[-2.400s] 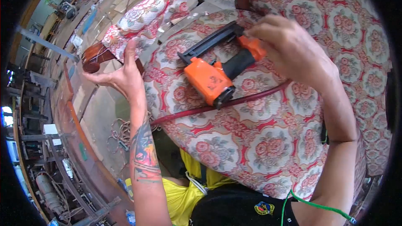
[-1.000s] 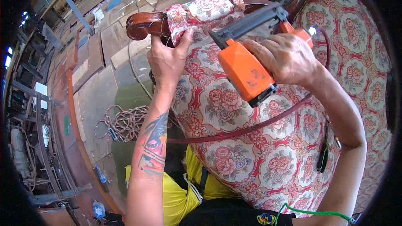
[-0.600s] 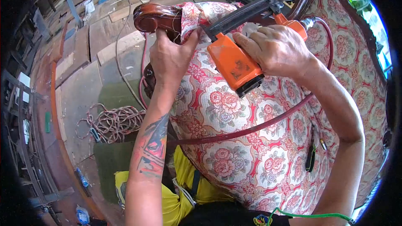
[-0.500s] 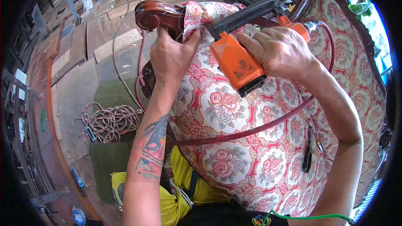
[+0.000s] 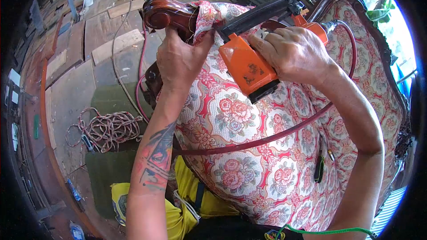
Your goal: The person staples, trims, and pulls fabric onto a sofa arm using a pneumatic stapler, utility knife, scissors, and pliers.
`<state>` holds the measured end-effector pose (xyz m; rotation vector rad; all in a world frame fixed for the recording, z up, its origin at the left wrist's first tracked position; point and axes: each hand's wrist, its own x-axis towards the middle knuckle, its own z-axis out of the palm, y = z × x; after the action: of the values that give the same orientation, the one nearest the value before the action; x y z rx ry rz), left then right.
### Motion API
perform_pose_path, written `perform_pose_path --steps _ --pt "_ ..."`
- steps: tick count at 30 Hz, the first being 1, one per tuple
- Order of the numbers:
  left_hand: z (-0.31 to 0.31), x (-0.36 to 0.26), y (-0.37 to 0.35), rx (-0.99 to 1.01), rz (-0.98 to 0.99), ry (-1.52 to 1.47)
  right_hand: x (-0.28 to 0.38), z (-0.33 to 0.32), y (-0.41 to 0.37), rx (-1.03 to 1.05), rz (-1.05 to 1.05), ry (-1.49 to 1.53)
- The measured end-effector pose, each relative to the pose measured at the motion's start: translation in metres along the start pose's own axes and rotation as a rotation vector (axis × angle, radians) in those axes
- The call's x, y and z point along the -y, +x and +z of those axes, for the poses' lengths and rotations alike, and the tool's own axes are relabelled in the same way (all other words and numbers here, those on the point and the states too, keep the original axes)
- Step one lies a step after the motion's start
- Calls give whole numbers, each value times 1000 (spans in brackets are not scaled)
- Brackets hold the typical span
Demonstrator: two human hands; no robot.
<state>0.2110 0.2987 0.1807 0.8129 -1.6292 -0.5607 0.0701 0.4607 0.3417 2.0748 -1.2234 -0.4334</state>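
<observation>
My right hand point(image 5: 296, 53) is wrapped round an orange and black air stapler point(image 5: 249, 69), whose nose points left at the fabric on the chair's arm. My left hand point(image 5: 180, 58) pinches the floral fabric point(image 5: 207, 15) beside the carved wooden arm end point(image 5: 162, 13), thumb near the stapler's nose. A red air hose point(image 5: 267, 140) runs from the stapler's back end and loops across the floral seat point(image 5: 235, 169).
A coiled rope point(image 5: 109, 129) lies on the board floor point(image 5: 71, 89) at the left. On the seat's right side rests a screwdriver with a dark green handle point(image 5: 319, 169). The floral backrest point(image 5: 364, 62) rises at the right.
The view has shifted slightly, so the floor and rope appear further left. Both hands keep their hold, and the stapler's nose stays near my left thumb.
</observation>
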Motion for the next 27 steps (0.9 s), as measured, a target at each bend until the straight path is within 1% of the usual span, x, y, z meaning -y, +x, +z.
perform_pose_path --steps 3,5,8,10,11,13,16,19,23,27 --pt "-2 1 0 1 5 -30 0 -3 3 -4 8 -10" --pt "-1 0 0 16 -7 -56 0 -4 4 58 5 -37" --pt "1 0 -1 3 -19 -36 0 -11 9 42 -11 -55" --pt "2 -1 -2 -47 65 -13 -2 -10 9 23 -25 -74" --pt "4 -1 -1 -48 63 -14 -3 -8 9 -3 -42 -91" --pt "6 -1 -3 -89 104 -62 -4 -9 9 5 -51 -95" --pt "9 0 -2 -124 116 -50 -5 -8 14 -2 -57 -93" --pt "8 -3 -4 -92 66 -88 -6 -6 15 1 -51 -93" --pt "10 1 -3 -94 91 -104 -12 -6 16 25 -75 -80" --pt "10 -1 -5 -58 56 -108 -14 -4 14 37 -81 -58"
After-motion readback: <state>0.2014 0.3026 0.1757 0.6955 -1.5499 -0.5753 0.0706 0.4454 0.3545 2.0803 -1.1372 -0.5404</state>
